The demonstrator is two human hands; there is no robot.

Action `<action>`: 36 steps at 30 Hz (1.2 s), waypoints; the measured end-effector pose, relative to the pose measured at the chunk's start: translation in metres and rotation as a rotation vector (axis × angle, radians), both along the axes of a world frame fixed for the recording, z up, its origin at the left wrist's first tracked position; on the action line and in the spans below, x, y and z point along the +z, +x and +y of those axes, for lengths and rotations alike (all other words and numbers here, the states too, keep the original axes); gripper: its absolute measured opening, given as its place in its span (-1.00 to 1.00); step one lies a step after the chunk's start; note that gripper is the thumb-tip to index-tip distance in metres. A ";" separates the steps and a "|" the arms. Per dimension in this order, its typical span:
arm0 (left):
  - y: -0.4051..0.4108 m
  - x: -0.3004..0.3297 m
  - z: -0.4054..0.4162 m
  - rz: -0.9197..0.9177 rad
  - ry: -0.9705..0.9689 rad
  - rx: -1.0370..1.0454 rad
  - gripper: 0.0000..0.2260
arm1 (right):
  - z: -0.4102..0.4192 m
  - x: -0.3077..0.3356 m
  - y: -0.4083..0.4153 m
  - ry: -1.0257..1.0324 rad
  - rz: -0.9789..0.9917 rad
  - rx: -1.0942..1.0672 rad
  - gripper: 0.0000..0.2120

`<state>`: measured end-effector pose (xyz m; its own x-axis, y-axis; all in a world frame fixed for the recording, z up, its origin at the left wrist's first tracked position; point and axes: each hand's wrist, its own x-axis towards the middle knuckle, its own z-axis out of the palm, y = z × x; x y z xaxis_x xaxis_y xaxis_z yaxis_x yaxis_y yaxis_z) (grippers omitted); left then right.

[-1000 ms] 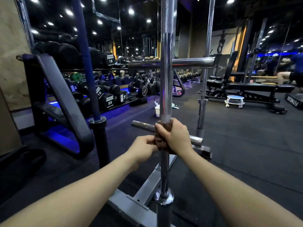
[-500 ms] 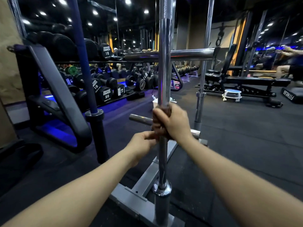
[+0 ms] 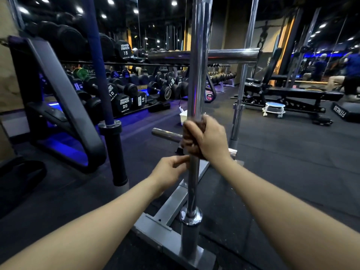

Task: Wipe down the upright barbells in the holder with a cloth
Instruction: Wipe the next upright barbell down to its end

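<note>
my right hand [image 3: 209, 140] wraps its fingers [image 3: 188, 133] round the brown cloth [image 3: 194, 141] on the upright chrome barbell [image 3: 196, 75]; my left hand [image 3: 169, 172] fingers pinch the bar just below.

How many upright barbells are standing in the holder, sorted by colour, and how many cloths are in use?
Chrome upright barbells: 2, the near bar and the far bar
Blue upright barbells: 1
Brown cloths: 1, gripped round the near bar by the right hand
Total: 4
</note>
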<state>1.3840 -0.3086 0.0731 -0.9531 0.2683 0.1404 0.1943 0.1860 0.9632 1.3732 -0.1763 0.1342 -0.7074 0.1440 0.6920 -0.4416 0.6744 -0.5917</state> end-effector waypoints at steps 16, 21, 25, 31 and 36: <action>-0.002 0.005 -0.001 0.015 -0.106 0.003 -0.74 | 0.002 0.017 -0.002 -0.008 0.050 0.018 -0.63; 0.002 0.005 0.001 0.013 -0.083 -0.012 -0.81 | 0.011 -0.026 0.004 0.080 -0.140 0.033 -0.59; 0.007 0.013 0.003 -0.010 -0.065 -0.021 -0.75 | 0.007 0.016 0.005 0.102 -0.021 0.027 -0.62; -0.001 0.011 0.000 -0.012 -0.083 -0.010 -0.72 | 0.006 0.025 -0.014 0.047 0.063 0.041 -0.66; -0.004 0.004 0.002 0.000 -0.071 0.004 -0.84 | 0.013 -0.031 -0.007 0.063 -0.149 0.074 -0.42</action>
